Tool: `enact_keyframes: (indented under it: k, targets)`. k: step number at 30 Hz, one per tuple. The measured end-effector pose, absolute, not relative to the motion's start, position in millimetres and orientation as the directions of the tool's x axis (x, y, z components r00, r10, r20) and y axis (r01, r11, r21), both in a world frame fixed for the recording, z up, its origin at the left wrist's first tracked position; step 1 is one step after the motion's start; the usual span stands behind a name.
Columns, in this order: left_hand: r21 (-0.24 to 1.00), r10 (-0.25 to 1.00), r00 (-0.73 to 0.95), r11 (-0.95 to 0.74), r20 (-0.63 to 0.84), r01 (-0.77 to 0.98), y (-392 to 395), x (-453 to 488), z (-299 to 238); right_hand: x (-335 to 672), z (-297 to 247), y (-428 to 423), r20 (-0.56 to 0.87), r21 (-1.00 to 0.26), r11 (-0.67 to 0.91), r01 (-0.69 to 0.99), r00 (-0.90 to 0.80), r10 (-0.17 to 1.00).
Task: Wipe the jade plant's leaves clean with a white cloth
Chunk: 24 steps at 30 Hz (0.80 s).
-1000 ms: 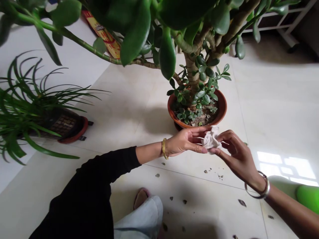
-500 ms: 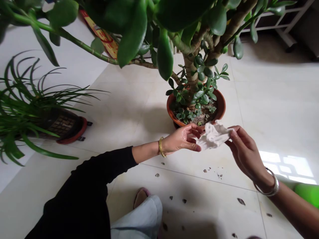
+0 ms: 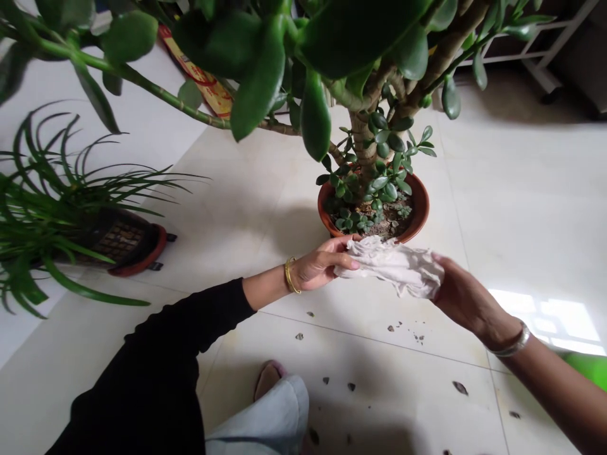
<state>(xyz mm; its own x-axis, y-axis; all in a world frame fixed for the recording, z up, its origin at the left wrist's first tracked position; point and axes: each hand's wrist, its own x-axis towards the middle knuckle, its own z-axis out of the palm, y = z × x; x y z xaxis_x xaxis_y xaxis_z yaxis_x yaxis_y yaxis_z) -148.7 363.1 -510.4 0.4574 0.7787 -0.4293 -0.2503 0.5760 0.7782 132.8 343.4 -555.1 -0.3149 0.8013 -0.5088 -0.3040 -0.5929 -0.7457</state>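
Note:
A crumpled whitish cloth (image 3: pixel 393 266) is stretched sideways between my two hands, in front of the terracotta-coloured pot (image 3: pixel 421 212). My left hand (image 3: pixel 322 262), with a gold bangle at the wrist, pinches the cloth's left end between thumb and fingers. At the other end my right hand (image 3: pixel 462 294), wearing a silver bangle, grips the cloth; most of its fingers are hidden behind the fabric. A large jade plant (image 3: pixel 365 142) grows from the pot, its thick stems and leaves hanging over the top of the view.
A spiky-leaved plant in a dark pot (image 3: pixel 126 237) stands on a wheeled red saucer at left. Dry leaf bits (image 3: pixel 459 387) lie scattered on the tiled floor (image 3: pixel 265 208). At right is a bright green object (image 3: pixel 588 368); a white metal frame (image 3: pixel 545 69) stands at the back.
The cloth has gone from bunched up to spread wider. My left hand has moved left and closed on its left end; my right hand has shifted slightly lower.

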Motion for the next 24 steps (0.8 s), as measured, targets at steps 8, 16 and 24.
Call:
enact_keyframes:
  k: [8, 16, 24]
  targets:
    - [0.896, 0.954, 0.123, 0.300, -0.274, -0.328, 370.2, -157.6, -496.1, 157.4, -563.7, 344.8, -0.652, -0.585, -0.783, -0.209, -0.454, 0.608]
    - [0.915, 0.954, 0.063, 0.299, -0.293, -0.272, 375.3, -168.5, -504.4, 186.2, -564.2, 358.6, -0.625, -0.601, -0.751, -0.272, -0.426, 0.654]
    - [0.876, 0.938, 0.108, 0.345, -0.328, -0.337, 383.6, -140.1, -513.0, 159.6, -534.5, 367.2, -0.542, -0.672, -0.549, -0.497, -0.175, 0.822]
